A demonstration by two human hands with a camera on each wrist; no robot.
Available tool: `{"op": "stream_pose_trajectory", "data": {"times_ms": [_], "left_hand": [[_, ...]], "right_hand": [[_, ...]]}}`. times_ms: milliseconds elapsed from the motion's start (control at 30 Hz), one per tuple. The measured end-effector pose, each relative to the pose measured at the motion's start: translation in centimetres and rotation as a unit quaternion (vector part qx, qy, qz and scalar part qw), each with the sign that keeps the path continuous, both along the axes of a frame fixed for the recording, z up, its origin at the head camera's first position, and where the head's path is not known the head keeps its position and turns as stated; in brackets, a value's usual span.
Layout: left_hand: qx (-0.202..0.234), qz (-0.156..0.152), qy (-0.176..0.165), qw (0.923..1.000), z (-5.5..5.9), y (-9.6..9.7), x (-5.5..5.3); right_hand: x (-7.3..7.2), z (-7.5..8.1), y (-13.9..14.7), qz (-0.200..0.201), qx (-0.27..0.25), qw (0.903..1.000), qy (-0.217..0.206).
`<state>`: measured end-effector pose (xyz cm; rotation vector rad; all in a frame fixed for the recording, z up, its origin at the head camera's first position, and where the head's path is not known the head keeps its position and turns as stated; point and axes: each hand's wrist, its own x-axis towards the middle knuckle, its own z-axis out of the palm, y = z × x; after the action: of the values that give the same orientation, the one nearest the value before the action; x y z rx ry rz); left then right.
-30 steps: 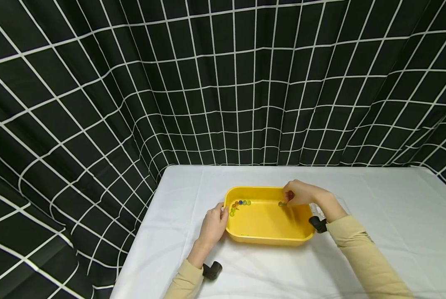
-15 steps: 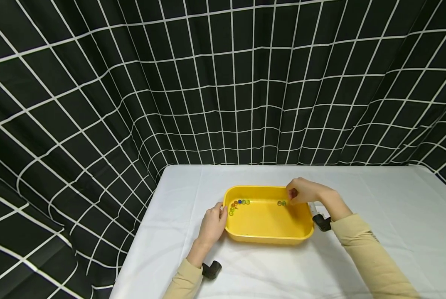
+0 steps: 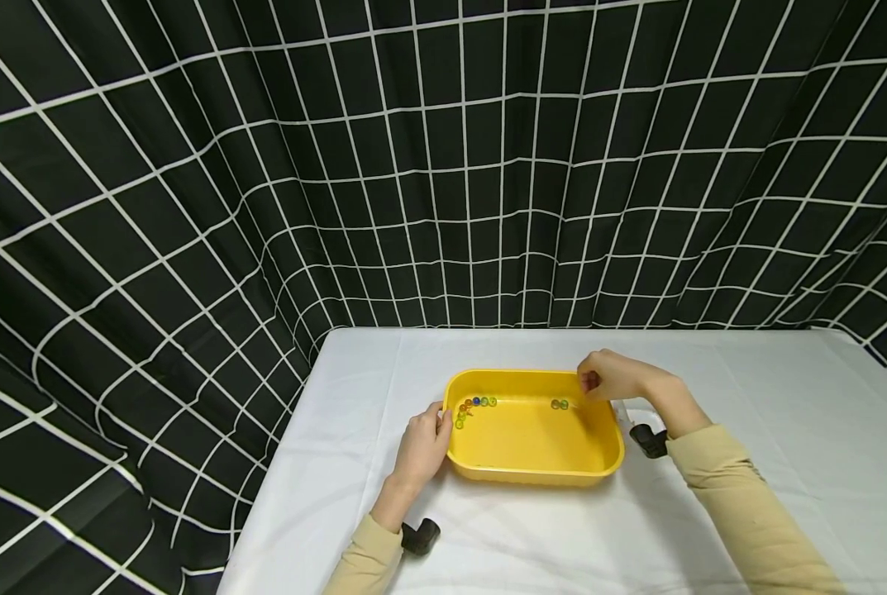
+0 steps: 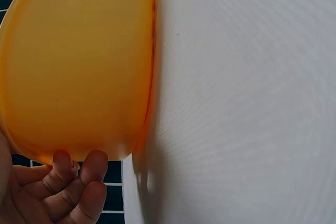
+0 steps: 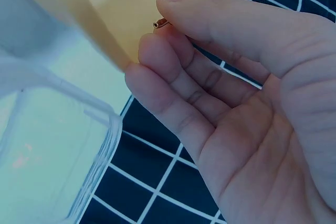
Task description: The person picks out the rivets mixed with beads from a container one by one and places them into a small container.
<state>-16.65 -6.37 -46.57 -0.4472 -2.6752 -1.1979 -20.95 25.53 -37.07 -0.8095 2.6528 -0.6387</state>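
My left hand [image 3: 424, 445] grips the left rim of a yellow plastic basin [image 3: 532, 477]. In the left wrist view its curled fingers [image 4: 94, 167] press against the basin's outer wall. Over the basin's back right corner, my right hand [image 3: 612, 376] pinches a tiny brown-gold piece [image 5: 159, 23] with a hole in its end, between thumb and fingertips; most of it is hidden. Two glass marbles [image 3: 560, 405] lie side by side below and left of that hand. Several more marbles [image 3: 476, 402], green, orange and blue, line the basin's back left corner.
Just right of the basin stands a clear plastic container [image 5: 58, 145], partly hidden by the right wrist in the head view. A white cloth [image 3: 383, 364] covers the table. Black gridded curtains [image 3: 488, 165] hang behind and at the sides.
My right hand has drawn right, away from the two marbles and towards the basin's right rim; the second marble has come into view. The left hand keeps its grip.
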Motion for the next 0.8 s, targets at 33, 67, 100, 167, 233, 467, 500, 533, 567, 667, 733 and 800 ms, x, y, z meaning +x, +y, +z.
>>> {"op": "stream_pose_trajectory", "data": {"times_ms": [33,67,100,167,233,467,500,533,567,667,733,800], "left_hand": [[0.0,0.0,0.0,1.0,0.0,0.0,0.0],[0.001,-0.001,-0.001,1.0,0.0,0.0,0.0],[0.002,-0.001,-0.002,1.0,0.0,0.0,0.0],[0.002,0.0,-0.004,1.0,0.0,0.0,0.0],[0.001,0.0,-0.006,1.0,0.0,0.0,0.0],[-0.003,0.002,-0.006,1.0,-0.1,0.0,0.0],[-0.003,0.001,-0.007,1.0,-0.1,0.0,0.0],[-0.004,0.001,-0.007,1.0,-0.1,0.0,0.0],[-0.003,0.0,-0.009,1.0,0.0,0.0,0.1],[0.0,-0.003,-0.01,0.9999,0.0,0.0,0.1],[0.0,-0.004,-0.007,1.0,0.0,0.0,0.1],[-0.002,-0.004,-0.005,1.0,0.1,0.0,0.1]], "right_hand": [[0.0,0.0,0.1,0.003,-0.001,1.0,0.002],[0.0,0.0,0.2,0.002,-0.001,1.0,0.002],[0.0,0.0,0.3,0.003,-0.001,1.0,0.003],[0.1,0.0,0.5,0.007,-0.004,0.9999,0.007],[0.2,0.2,0.7,0.011,-0.008,0.9999,0.01],[0.4,0.7,1.3,0.011,-0.011,0.9998,0.013],[0.5,0.7,1.4,0.012,-0.011,0.9998,0.013],[0.5,0.7,1.6,0.011,-0.012,0.9998,0.013],[0.5,0.7,1.7,0.011,-0.013,0.9998,0.014],[0.6,0.5,2.2,0.006,-0.012,0.9998,0.015],[0.6,0.4,2.6,0.003,-0.011,0.9998,0.014],[0.7,0.4,2.9,0.0,-0.009,0.9999,0.014]]}}
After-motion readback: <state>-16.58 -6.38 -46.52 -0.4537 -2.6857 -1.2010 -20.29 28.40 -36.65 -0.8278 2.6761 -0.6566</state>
